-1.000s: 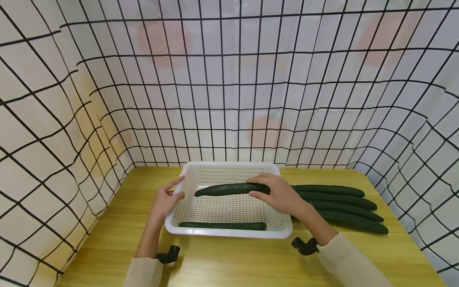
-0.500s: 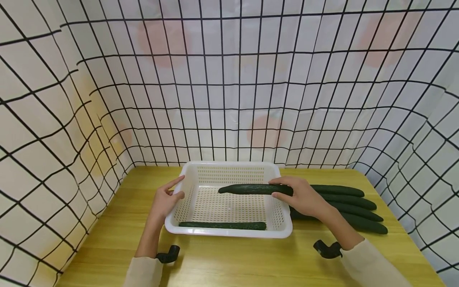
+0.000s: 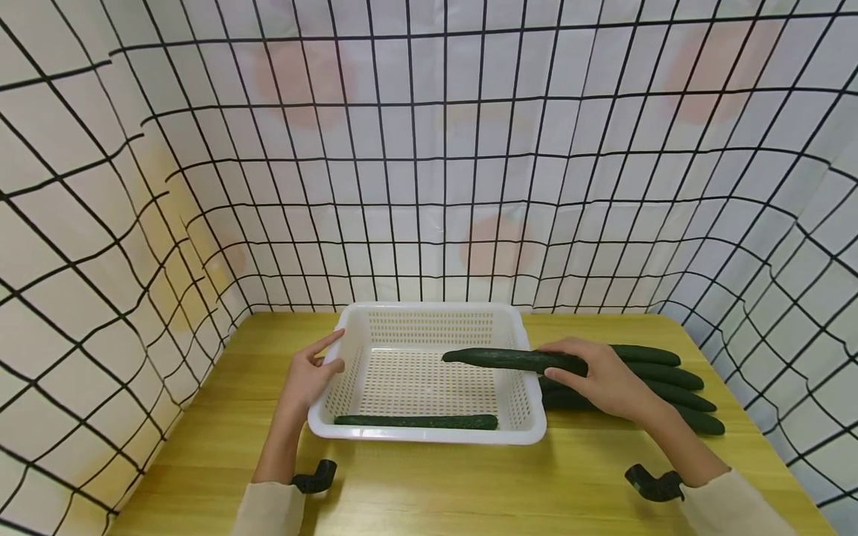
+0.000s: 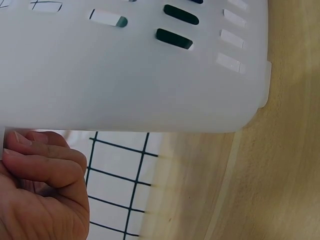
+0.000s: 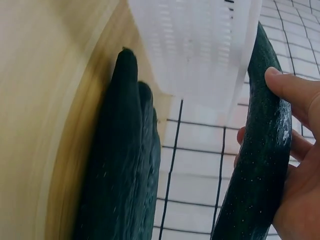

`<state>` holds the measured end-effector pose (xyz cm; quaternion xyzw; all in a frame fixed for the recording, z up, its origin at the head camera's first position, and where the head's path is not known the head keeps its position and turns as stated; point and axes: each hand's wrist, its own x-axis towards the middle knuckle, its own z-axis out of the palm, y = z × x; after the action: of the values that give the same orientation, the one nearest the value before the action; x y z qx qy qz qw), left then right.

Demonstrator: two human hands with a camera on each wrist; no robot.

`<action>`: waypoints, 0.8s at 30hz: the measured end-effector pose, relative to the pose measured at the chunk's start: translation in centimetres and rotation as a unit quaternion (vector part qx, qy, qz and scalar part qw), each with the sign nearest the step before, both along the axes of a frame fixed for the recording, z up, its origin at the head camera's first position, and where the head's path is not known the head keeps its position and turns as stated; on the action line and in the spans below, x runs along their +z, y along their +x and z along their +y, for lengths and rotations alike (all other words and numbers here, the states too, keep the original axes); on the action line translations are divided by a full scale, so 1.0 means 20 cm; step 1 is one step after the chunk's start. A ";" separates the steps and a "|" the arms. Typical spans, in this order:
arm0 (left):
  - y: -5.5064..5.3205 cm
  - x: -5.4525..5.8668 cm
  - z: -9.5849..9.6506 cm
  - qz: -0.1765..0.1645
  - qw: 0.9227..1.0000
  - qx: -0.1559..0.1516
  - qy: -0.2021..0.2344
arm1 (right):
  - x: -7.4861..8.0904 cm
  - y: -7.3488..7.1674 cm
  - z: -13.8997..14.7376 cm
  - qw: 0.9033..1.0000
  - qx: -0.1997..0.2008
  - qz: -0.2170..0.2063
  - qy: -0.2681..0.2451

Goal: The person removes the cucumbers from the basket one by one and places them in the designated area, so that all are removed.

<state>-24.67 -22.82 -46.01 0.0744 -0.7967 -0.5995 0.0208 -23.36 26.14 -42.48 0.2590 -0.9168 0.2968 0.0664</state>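
Observation:
A white plastic basket (image 3: 429,436) with slotted walls stands on the wooden table. My left hand (image 3: 310,378) grips its left rim, thumb inside; the left wrist view shows curled fingers (image 4: 45,160) at the rim's edge. In my right hand (image 3: 603,376) is a dark green cucumber (image 3: 496,359), held near its right end over the basket's right rim. Its left tip reaches above the basket floor. The right wrist view shows thumb and fingers wrapped around this cucumber (image 5: 265,140). Another cucumber (image 3: 415,422) lies inside the basket along the near wall.
Several cucumbers (image 3: 677,376) lie side by side on the table (image 3: 469,491), right of the basket and partly under my right hand. Black-gridded white sheeting (image 3: 429,171) encloses the back and sides. A black wrist mount (image 3: 315,476) sits on each wrist.
My right hand has moved right with its cucumber, from above the basket's middle to over its right rim. The left hand and the basket have stayed where they were.

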 end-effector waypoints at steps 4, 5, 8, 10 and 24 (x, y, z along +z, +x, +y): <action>0.00 0.00 0.00 -0.007 1.000 0.000 0.000 | 0.00 0.03 0.07 1.000 -0.018 -0.001 0.003; 0.00 -0.01 0.00 -0.009 1.000 0.001 0.002 | -0.01 0.04 0.08 1.000 -0.023 -0.002 0.003; 0.01 -0.01 0.00 -0.012 1.000 -0.002 0.002 | -0.01 0.06 0.14 0.999 -0.037 -0.001 0.006; 0.01 -0.01 0.00 -0.013 1.000 0.000 0.000 | 0.00 0.08 0.17 0.999 -0.044 0.002 0.007; 0.00 0.00 0.00 -0.010 1.000 -0.003 -0.004 | -0.07 0.17 0.45 0.995 -0.086 0.043 0.018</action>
<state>-24.63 -22.88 -46.04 0.0777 -0.7996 -0.5954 0.0116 -19.87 35.12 -43.82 0.1925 -0.9370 0.2623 0.1269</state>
